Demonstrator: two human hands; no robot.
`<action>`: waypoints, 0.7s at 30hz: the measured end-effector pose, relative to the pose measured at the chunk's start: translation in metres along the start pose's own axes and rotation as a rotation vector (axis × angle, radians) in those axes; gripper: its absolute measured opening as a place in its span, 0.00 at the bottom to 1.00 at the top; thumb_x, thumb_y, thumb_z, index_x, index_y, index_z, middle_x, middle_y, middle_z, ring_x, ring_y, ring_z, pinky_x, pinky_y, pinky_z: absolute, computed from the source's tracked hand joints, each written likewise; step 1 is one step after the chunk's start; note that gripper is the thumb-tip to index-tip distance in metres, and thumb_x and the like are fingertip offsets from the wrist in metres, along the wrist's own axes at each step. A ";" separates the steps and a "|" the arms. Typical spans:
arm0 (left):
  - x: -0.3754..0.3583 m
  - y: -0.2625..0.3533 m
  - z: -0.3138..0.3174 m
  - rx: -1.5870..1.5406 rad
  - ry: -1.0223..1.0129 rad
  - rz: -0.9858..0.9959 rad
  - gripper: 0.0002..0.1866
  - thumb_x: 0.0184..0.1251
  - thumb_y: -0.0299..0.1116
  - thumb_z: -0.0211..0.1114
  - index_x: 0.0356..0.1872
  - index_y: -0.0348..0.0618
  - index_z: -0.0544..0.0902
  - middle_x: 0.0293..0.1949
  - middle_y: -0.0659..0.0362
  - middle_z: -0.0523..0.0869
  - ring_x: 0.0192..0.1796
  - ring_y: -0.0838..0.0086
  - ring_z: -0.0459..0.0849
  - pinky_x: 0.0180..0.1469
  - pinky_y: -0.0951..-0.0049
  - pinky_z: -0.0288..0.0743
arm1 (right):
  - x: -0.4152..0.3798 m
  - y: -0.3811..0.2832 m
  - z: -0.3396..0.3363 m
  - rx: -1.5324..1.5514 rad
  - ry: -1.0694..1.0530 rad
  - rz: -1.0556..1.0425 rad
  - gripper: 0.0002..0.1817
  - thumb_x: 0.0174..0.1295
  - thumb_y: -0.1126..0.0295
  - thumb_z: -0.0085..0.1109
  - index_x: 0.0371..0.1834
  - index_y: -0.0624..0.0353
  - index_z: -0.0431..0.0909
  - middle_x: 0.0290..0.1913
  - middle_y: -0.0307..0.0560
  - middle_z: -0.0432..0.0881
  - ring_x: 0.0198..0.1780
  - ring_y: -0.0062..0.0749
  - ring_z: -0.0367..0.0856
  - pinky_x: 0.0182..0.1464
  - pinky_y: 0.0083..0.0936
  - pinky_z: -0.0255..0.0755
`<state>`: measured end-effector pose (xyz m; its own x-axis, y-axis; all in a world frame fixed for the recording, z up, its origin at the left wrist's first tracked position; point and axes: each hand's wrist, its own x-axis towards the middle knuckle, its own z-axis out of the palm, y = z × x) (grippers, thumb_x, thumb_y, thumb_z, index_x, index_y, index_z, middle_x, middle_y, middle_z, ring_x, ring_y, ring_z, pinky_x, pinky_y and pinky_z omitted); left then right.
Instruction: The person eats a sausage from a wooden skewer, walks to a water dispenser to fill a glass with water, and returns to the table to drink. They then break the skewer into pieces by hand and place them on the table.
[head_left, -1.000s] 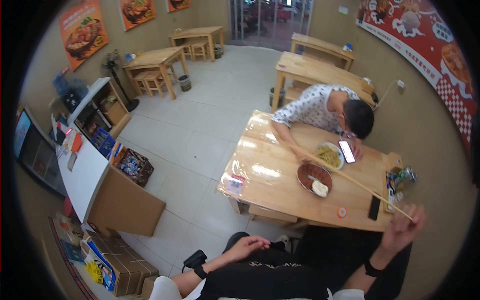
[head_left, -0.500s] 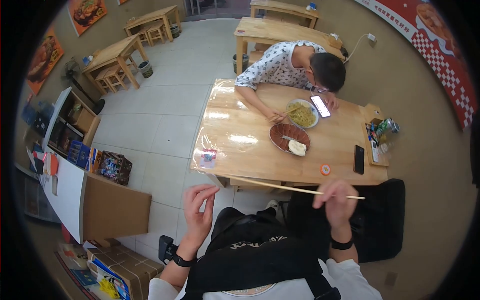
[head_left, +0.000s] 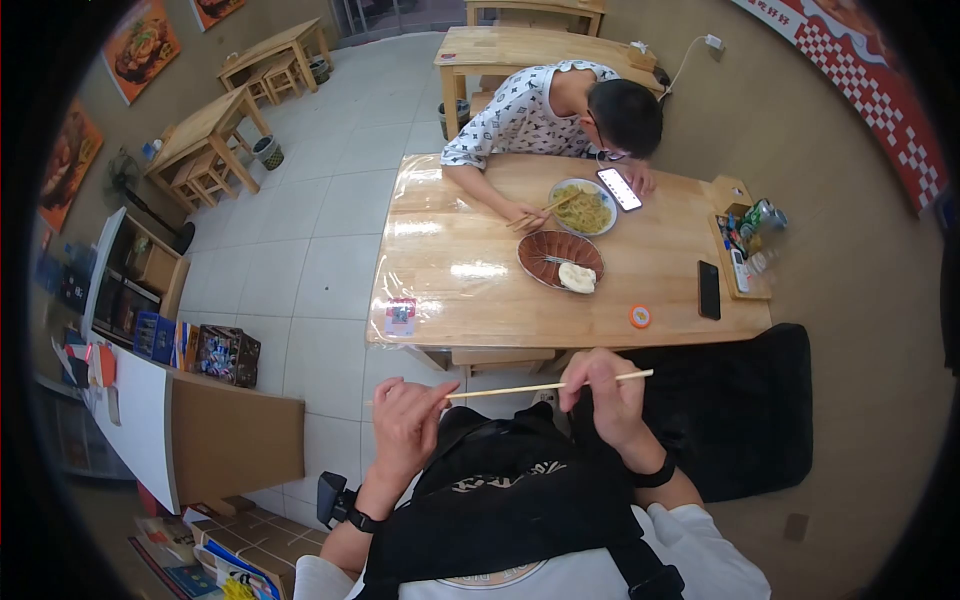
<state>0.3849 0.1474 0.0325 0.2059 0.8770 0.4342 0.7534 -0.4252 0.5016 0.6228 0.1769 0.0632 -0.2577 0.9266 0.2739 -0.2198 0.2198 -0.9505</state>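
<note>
A slender pale wooden chopstick (head_left: pixel 505 389) stretches nearly level above my lap, between my two hands. My right hand (head_left: pixel 612 400) grips it near one end, fingers curled round it, with the tip poking out to the right. Toward the other end, my left hand (head_left: pixel 408 425) closes on the stick with thumb and fingers; the part inside the hand is hidden. Just beyond my hands is the near edge of a wooden table (head_left: pixel 450 320).
Across the table a person (head_left: pixel 530 110) bends over a noodle bowl (head_left: pixel 583 208) and a lit phone (head_left: pixel 619 189). Nearer are a brown dish (head_left: pixel 535 262) with a white food piece, an orange round item (head_left: pixel 639 316), a dark phone (head_left: pixel 709 290) and a condiment tray (head_left: pixel 745 285). A counter (head_left: pixel 230 440) stands left.
My left hand has come to the chopstick and closed on it. My right hand has moved left with the stick, which has swung so its right end is now higher.
</note>
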 end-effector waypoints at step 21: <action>0.021 -0.020 -0.021 -0.881 0.245 -0.614 0.14 0.67 0.33 0.49 0.38 0.33 0.79 0.26 0.60 0.81 0.30 0.81 0.76 0.35 0.81 0.70 | 0.050 0.033 0.098 -0.915 -0.576 -0.755 0.06 0.48 0.69 0.50 0.29 0.55 0.72 0.33 0.41 0.71 0.37 0.30 0.73 0.37 0.26 0.68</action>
<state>0.3610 0.1699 0.0474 -0.2537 0.9671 0.0161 -0.0439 -0.0282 0.9986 0.5106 0.2009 0.0597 -0.7642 0.2736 0.5842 0.1674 0.9587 -0.2300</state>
